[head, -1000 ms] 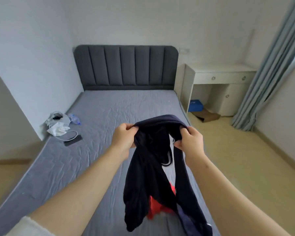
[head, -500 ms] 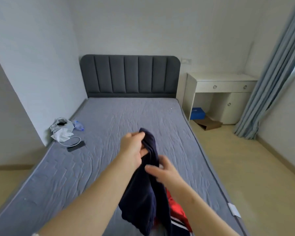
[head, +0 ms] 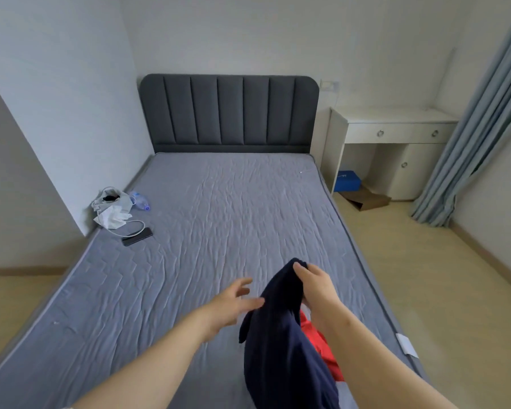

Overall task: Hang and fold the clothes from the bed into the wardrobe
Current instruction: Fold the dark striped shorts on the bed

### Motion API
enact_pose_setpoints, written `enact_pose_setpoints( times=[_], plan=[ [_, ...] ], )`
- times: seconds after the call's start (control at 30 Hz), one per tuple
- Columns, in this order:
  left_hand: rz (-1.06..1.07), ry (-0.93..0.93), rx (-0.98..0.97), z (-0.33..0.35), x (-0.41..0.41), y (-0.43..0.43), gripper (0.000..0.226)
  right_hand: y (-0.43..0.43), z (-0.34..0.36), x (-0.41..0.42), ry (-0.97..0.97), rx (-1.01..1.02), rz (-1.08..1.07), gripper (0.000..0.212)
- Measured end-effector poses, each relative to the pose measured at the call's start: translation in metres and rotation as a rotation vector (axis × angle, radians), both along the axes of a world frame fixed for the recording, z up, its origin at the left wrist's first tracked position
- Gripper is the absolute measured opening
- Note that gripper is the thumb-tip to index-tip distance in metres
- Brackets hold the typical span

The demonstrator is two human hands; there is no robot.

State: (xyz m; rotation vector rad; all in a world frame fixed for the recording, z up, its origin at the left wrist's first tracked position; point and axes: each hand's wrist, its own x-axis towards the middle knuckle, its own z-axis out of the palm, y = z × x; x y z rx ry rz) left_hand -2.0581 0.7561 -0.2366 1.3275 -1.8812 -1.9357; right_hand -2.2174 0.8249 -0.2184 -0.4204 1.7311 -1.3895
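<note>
While right fingers (head: 301, 268) pinch it, navy garment (head: 281, 335) hangs.

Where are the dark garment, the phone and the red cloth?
dark garment (head: 283, 349), head view, its hanging middle.
phone (head: 137, 237), head view, middle of its screen.
red cloth (head: 331, 364), head view, its visible fold.

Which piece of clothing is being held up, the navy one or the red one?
The navy garment: the right hand grips its top edge and it hangs down, while the red garment lies on the bed beneath it.
</note>
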Motion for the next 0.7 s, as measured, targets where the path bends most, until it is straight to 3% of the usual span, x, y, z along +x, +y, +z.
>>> enact_pose_setpoints(
  times=[0.13, 0.3, 0.4, 0.47, 0.53, 0.63, 0.7],
  plan=[
    [-0.211, -0.122, -0.069, -0.013, -0.004, 0.008, 0.065, -0.013, 0.049, -0.005, -0.18, -0.162, -0.055, 0.019],
    [0.031, -0.045, -0.166, -0.013, -0.017, 0.008, 0.064, -0.011, 0.103, -0.009, -0.371, -0.366, 0.008, 0.021],
    [0.058, 0.103, -0.183, -0.003, -0.022, 0.001, 0.101, -0.011, 0.114, -0.01, -0.433, -0.436, 0.028, 0.023],
    [-0.02, 0.165, -0.159, 0.004, -0.026, 0.002, 0.114, -0.012, 0.117, -0.009, -0.465, -0.466, 0.035, 0.024],
    [-0.011, 0.189, -0.188, 0.005, -0.029, 0.002, 0.096, -0.014, 0.117, -0.007, -0.489, -0.477, 0.036, 0.024],
    [0.166, 0.095, -0.247, 0.005, -0.029, -0.002, 0.027, -0.015, 0.115, -0.005, -0.499, -0.447, 0.019, 0.026],
    [0.195, 0.044, -0.236, 0.009, -0.025, -0.004, 0.009, -0.015, 0.111, -0.006, -0.534, -0.451, -0.021, 0.028]
  ],
)
